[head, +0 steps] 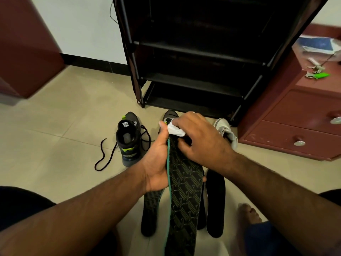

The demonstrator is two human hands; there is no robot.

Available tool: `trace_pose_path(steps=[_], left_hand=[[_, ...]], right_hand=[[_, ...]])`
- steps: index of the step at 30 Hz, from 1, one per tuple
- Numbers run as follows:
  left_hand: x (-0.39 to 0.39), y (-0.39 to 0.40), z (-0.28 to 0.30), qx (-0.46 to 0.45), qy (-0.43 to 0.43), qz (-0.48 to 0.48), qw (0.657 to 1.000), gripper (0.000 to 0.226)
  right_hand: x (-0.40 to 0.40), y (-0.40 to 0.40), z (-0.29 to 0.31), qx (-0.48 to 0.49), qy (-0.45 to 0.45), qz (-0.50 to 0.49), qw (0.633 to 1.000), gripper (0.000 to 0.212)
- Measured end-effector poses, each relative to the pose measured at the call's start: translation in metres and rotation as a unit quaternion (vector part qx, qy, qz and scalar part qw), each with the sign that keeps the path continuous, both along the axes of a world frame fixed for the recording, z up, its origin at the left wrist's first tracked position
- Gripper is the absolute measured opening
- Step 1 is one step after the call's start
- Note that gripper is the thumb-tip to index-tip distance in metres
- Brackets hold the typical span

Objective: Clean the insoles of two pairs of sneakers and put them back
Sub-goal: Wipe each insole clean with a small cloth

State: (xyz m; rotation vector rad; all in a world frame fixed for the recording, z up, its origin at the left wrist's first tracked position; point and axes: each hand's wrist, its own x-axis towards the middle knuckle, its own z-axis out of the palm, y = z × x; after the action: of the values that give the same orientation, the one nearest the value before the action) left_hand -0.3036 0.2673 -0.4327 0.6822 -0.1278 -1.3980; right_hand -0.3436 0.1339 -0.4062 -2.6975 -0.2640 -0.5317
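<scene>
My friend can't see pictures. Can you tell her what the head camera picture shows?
A person's left hand holds up a patterned insole while the right hand presses a white wipe on its top end. More insoles lie on the tiled floor below, with a dark sneaker to the left, in front of a black shoe rack.

Bare forearms, dark shorts point(22, 204) (foot point(249, 213) bare)

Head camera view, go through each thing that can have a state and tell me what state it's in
Patterned insole: held up, out of its shoe.
Left hand: grips the insole's edge.
Right hand: fingers hold white wipe against the insole's top end.
Other insoles: lying flat on the floor.
Black sneaker: upright, laces undone.
Grey sneaker: on floor, partly hidden.
Drawers: closed.
</scene>
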Motion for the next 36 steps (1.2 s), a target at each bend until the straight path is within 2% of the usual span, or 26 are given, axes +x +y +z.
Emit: trace_pose_path(steps=[4, 8, 10, 12, 14, 16, 19, 24, 28, 31, 34, 36], left_hand=[[0.001, 0.001, 0.002, 0.003, 0.001, 0.003, 1.0, 0.1], [0.004, 0.0, 0.006, -0.014, 0.018, 0.03, 0.999, 0.093], [0.002, 0.0, 0.005, -0.008, 0.018, 0.018, 1.0, 0.096], [-0.002, 0.0, 0.003, 0.007, 0.013, 0.003, 1.0, 0.1], [-0.003, -0.002, 0.003, 0.019, 0.003, -0.002, 1.0, 0.102], [-0.002, -0.003, 0.003, 0.011, 0.01, -0.01, 1.0, 0.104], [0.0, -0.004, 0.003, -0.008, 0.029, -0.006, 1.0, 0.102], [0.001, -0.008, 0.003, -0.01, 0.014, 0.004, 1.0, 0.096], [-0.002, -0.011, 0.009, 0.01, 0.005, 0.015, 1.0, 0.094], [-0.004, -0.015, 0.011, 0.021, 0.0, 0.039, 0.999, 0.087], [-0.003, -0.017, 0.009, 0.035, 0.004, 0.031, 0.999, 0.093], [-0.002, -0.019, 0.007, 0.037, 0.013, 0.016, 0.999, 0.099]], right_hand=[[-0.002, -0.002, 0.0, 0.007, -0.039, 0.041, 0.998, 0.024], [-0.01, 0.0, 0.008, -0.021, -0.032, 0.143, 0.989, 0.023], [-0.009, -0.008, 0.01, -0.07, -0.035, 0.139, 0.987, 0.025], [-0.007, -0.022, 0.012, -0.103, -0.05, 0.082, 0.99, 0.026], [-0.009, -0.026, 0.015, -0.087, -0.053, 0.063, 0.993, 0.022], [-0.014, -0.018, 0.015, -0.069, -0.043, 0.117, 0.99, 0.017], [-0.019, -0.011, 0.014, -0.086, -0.019, 0.162, 0.983, 0.022], [-0.021, -0.026, 0.012, -0.065, 0.034, 0.121, 0.99, 0.02], [-0.025, -0.025, 0.009, -0.032, 0.017, 0.113, 0.993, 0.018], [-0.022, -0.028, 0.004, -0.045, 0.002, 0.115, 0.992, 0.029], [-0.023, -0.025, 0.008, 0.016, -0.009, 0.055, 0.998, 0.028], [-0.022, -0.027, 0.009, 0.032, -0.027, 0.0, 0.999, 0.036]])
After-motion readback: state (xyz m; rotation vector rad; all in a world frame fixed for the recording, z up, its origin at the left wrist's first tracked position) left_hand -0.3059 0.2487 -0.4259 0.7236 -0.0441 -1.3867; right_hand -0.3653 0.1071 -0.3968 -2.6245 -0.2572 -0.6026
